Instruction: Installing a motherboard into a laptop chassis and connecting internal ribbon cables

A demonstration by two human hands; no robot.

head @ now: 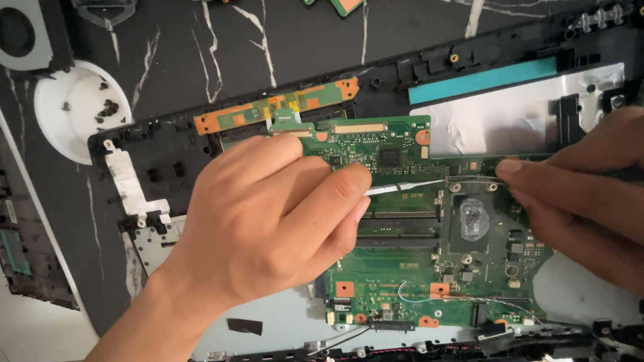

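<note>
While the left hand [268, 214] pinches one end of a thin white strip [402, 187] and the right hand [577, 194] grips the other, it stretches three-to-nine across the green motherboard [402, 268].

Left hand [268, 221] covers left part of green circuit board [402, 268]; fingertips hidden behind knuckles, grip on thin white strip [402, 188] mostly unseen. Right hand [583, 194] cut off by right edge, wrist out of view. Fan [23, 33] cropped at top-left corner. Small dark screws in white dish [74, 114] too small to count
</note>
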